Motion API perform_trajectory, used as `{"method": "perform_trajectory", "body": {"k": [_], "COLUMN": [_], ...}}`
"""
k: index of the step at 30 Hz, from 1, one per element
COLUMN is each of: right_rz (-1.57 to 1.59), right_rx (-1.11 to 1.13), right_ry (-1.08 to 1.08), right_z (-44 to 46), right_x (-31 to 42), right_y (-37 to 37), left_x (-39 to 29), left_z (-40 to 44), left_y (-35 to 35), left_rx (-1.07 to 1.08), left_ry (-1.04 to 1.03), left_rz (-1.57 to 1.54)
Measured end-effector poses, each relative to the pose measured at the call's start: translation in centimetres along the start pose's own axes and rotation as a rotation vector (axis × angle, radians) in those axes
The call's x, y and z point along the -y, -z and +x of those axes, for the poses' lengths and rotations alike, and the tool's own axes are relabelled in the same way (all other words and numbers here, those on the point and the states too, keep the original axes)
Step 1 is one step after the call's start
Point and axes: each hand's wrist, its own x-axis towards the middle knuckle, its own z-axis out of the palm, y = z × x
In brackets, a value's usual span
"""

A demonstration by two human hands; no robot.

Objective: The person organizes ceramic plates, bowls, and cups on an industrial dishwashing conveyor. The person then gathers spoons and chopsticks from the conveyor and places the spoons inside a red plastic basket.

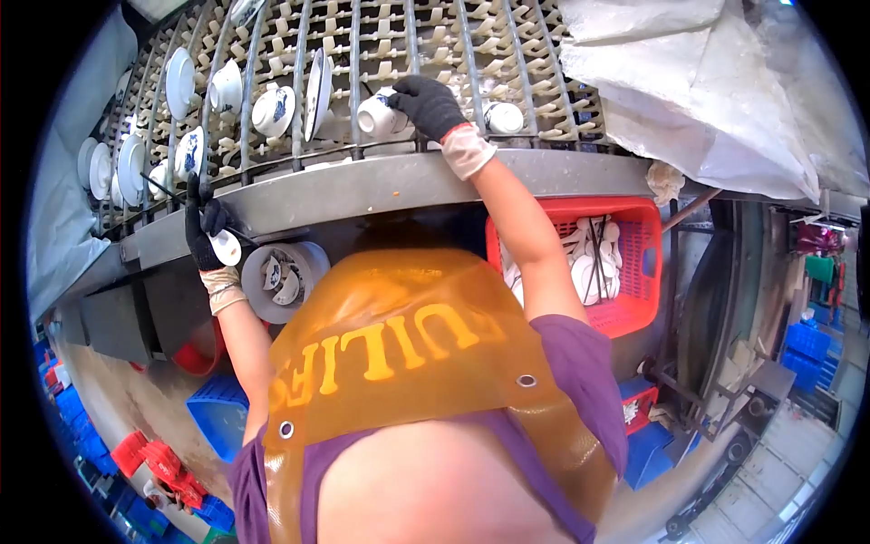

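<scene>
Two Gloved Hands, One Bowl and One Spoon at the Pegged Rack

The right hand (428, 106), in one dark glove with one pale cuff, has its fingers curled over the side of one tilted bowl (374, 116), white with blue marks, at the near edge of the pegged rack (396, 68). The left hand (207, 222), gloved likewise, has some fingers folded around one white spoon (226, 247), while another points up, close to one patterned bowl (188, 152); whether they touch is unclear.

Between the two hands stand two plates, a left one (179, 82) and a right one (317, 93), with two bowls, (226, 87) and (274, 111), between them. One more bowl (504, 117) sits right of the right hand. The dishes at the far left (131, 170) overlap too much to count.

Below the metal rim (362, 186) are two containers: one grey bucket (317, 263), holding several white and blue pieces, and one red basket (648, 308), with many white spoons and a few dark sticks (596, 249), their number unclear.
</scene>
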Motion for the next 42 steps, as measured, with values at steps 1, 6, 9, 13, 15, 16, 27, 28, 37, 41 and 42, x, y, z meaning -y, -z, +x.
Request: {"method": "perform_trajectory", "body": {"k": [1, 6, 9, 13, 15, 16, 27, 28, 37, 41, 42], "right_rz": [-0.027, -0.413, -0.378, -0.142, -0.13, -0.188, -0.358, -0.293, -0.171, 0.001, 0.082], "right_rx": [-0.17, -0.052, 0.017, -0.269, -0.504, -0.638, 0.144, 0.093, 0.335, 0.237, 0.169], "right_ry": [0.071, -0.106, -0.158, 0.004, -0.029, -0.097, -1.117, -1.196, -0.823, -0.59, -0.471], "right_z": [-0.2, -2.5, -4.6, -7.4, -10.7, -12.9, -44.9, -47.4, -42.1, -32.5, -29.4], "right_x": [-0.1, -7.0, -8.5, -10.2, -10.7, -11.5, -25.6, -28.7, -23.5, -14.0, -11.1], "right_y": [1.0, 8.9, 9.8, 9.3, 11.0, 12.1, 2.2, -1.0, 7.9, 17.8, 19.6], "left_x": [0.2, 1.4, 1.7, 1.6, 1.1, 1.3, 2.9, 2.8, 2.3, 3.9, 4.0], "left_z": [0.0, -0.3, -0.3, 0.2, 0.3, 0.5, 1.4, 1.2, 0.8, 1.1, 1.1], "left_y": [-0.1, -0.8, -1.5, -0.8, 1.4, 0.6, -2.1, -2.6, 0.8, -3.4, -3.5], "left_rx": [-0.026, -0.085, -0.142, -0.276, -0.102, 0.003, -0.071, -0.074, -0.072, -0.01, -0.012], "left_ry": [-0.026, -0.106, -0.101, -0.046, 0.117, 0.146, 0.079, 0.073, 0.07, 0.057, 0.06], "left_rz": [-0.002, 0.008, -0.059, -0.014, -0.057, -0.145, -0.243, -0.267, -0.122, -0.221, -0.21]}}
